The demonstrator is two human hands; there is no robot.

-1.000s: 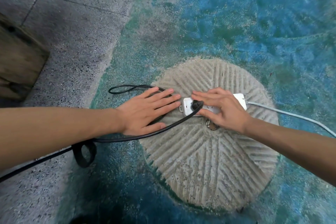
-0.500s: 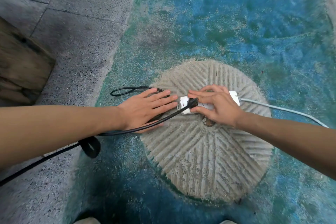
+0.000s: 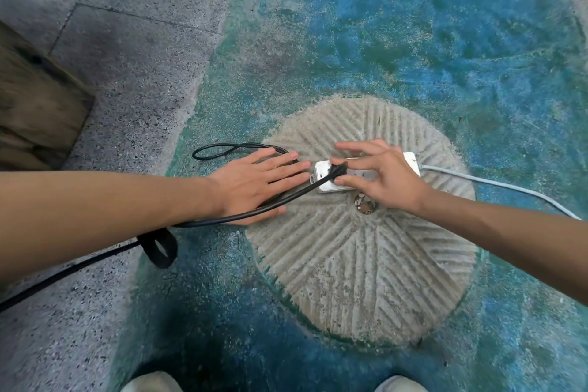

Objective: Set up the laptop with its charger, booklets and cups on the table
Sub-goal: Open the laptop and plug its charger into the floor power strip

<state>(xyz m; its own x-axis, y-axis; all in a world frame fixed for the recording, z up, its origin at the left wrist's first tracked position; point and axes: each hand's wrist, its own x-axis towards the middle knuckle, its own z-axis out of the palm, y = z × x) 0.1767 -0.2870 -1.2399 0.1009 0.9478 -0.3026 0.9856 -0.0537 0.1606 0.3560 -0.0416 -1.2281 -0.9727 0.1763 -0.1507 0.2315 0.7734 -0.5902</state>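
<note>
The person crouches over a round, grooved grey millstone [image 3: 366, 264] set into the blue-green painted floor, both arms reaching forward. A white plastic power strip [image 3: 327, 183] lies on the stone under the right hand [image 3: 385, 178], its pale grey lead [image 3: 496, 183] trailing off past that wrist. The right hand's thumb and fingers curl around the black charger plug [image 3: 338, 170], pinching it at the strip's near-left end, apparently to seat it in the socket; whether the prongs are fully in, I cannot tell. The left hand [image 3: 254, 188] lies spread flat, fingers straight, just beside the strip's end, resting over the black charger cable [image 3: 241, 216]. That looks like a way to pin the slack and keep the strip from sliding while the plug is pushed. The cable runs back under the left forearm, past a black strap loop [image 3: 160, 248], and a thin loop of it lies beyond the left fingers. No laptop, booklets or cups are in sight, so the setting-up seems to be at its power stage.
</note>
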